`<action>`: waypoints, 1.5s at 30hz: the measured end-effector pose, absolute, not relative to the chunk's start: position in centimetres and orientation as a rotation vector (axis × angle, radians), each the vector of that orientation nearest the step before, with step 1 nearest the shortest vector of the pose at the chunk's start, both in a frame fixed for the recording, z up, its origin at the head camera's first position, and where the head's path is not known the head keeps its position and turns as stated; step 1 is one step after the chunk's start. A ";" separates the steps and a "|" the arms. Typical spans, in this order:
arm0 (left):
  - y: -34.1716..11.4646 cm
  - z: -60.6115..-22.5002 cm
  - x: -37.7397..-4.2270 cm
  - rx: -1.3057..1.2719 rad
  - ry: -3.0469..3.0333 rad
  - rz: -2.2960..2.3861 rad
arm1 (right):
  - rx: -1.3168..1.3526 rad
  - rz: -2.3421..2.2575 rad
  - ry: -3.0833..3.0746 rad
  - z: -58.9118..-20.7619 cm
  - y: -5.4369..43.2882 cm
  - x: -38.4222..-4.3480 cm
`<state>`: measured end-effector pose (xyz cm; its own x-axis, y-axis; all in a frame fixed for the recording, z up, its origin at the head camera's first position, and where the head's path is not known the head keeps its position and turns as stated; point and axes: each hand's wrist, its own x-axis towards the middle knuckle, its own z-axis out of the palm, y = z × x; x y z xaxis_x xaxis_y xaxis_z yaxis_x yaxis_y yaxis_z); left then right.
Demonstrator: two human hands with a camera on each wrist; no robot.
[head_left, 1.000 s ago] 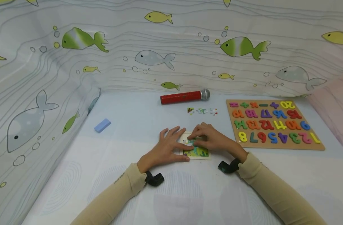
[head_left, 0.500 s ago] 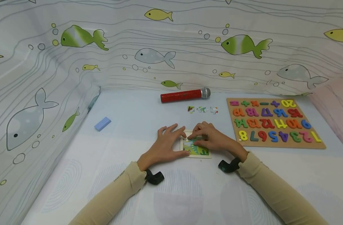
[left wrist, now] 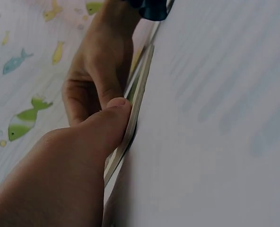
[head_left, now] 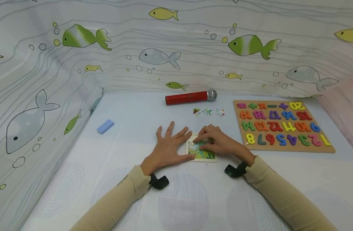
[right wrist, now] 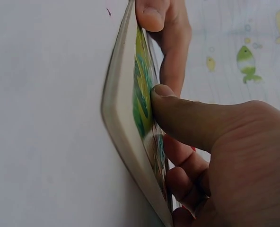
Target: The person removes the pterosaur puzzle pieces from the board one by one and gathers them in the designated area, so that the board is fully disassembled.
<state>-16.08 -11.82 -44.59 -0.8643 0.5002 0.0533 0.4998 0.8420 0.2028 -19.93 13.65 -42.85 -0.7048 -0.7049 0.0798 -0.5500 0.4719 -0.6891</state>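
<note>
A small framed jigsaw puzzle [head_left: 205, 155] with a green picture lies on the table between the hands. My left hand [head_left: 169, 147] has its fingers spread at the puzzle's left side. In the left wrist view, its thumb [left wrist: 116, 106] rests on the pale frame [left wrist: 142, 87]. Over the upper part of the picture, my right hand [head_left: 219, 139] is curled, thumb and index finger pinching a mostly hidden puzzle piece. The right wrist view shows that thumb [right wrist: 166, 94] against the picture [right wrist: 142, 85]. Three loose pieces [head_left: 207, 112] lie in a row beyond the puzzle.
A red toy microphone [head_left: 188, 98] lies at the back. On the right is a wooden number board [head_left: 283, 149] with colourful numerals. A blue block [head_left: 105, 126] sits on the left. Fish-printed cloth [head_left: 193, 38] rises behind the table.
My left hand's fingers have lifted away from the picture and spread wider, its thumb staying at the lower frame. The right hand has kept nearly the same place over the puzzle.
</note>
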 end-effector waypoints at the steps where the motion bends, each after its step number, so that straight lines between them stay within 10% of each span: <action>1: -11.8 -44.5 -16.1 0.810 3.016 0.328 | -1.080 -1.056 2.505 -42.8 13.7 -19.9; 45: -11.6 -44.4 -16.1 0.840 2.950 0.437 | -1.083 -1.100 2.475 -43.0 13.8 -20.1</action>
